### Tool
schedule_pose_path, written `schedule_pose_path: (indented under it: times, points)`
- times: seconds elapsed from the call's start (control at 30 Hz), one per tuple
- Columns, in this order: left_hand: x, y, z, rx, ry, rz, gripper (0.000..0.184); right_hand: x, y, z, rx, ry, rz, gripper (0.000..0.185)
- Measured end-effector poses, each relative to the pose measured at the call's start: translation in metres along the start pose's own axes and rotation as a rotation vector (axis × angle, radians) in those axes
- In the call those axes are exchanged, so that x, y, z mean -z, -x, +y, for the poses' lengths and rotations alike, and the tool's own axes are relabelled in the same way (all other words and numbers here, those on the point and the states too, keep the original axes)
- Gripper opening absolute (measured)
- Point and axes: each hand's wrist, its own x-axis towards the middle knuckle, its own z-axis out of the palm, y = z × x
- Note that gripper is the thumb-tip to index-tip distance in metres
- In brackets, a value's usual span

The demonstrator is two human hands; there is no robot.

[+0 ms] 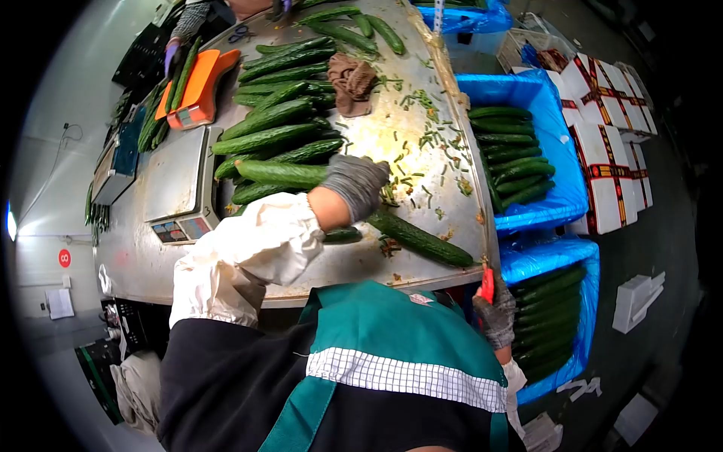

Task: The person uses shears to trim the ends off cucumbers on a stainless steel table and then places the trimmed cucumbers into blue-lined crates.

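Observation:
My left hand (355, 185), in a grey glove, is closed on a cucumber, its fingers wrapped round and partly hidden. A paler green cucumber (282, 174) runs leftward from this fist, and a dark cucumber (422, 238) slants from below it toward the table's near right corner. I cannot tell which of them the fingers grip. My right hand (495, 315), also gloved, is closed round red-handled cutters (487, 286) just past the dark cucumber's right end. Beyond my left hand lies a pile of cucumbers (275, 113), with a brown cloth (351, 83) beside it.
Cut stem bits (444, 143) litter the metal table (301, 286). A weighing scale (177, 181) and an orange tray (197, 90) stand left, near a co-worker's gloved hand (172, 56). Blue-lined crates (576, 188) of cucumbers stand right, before white boxes (602, 177).

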Motion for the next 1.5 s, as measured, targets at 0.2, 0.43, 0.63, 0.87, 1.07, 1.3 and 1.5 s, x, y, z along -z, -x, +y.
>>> schedule_pose_path:
  times: [0.2,0.43,0.63,0.87,1.07,1.3,1.5]
  points:
    - [-0.014,0.009,-0.062,0.179,-0.052,0.052,0.039,0.004,-0.002,0.026,-0.036,-0.223,0.020,0.058]
    - [-0.055,0.001,-0.077,0.266,-0.106,0.145,0.034,0.002,-0.002,0.033,-0.007,-0.101,0.085,0.057]
    - [-0.063,0.018,-0.088,0.293,-0.024,0.441,0.051,0.010,0.008,0.035,0.044,-0.298,0.075,0.060]
    - [-0.101,0.035,-0.051,0.100,0.029,0.841,0.052,0.019,0.018,0.034,-0.014,-0.249,0.115,0.061]
    - [-0.093,0.077,-0.047,0.124,0.112,0.843,0.031,0.023,0.026,0.029,0.002,-0.268,0.125,0.061]
    - [-0.184,0.114,-0.241,0.975,0.525,1.000,0.026,0.024,0.026,0.061,0.080,-0.336,0.129,0.067]
    - [-0.149,0.133,-0.263,0.989,1.952,0.351,0.026,0.014,0.024,0.042,0.042,-0.308,0.092,0.069]
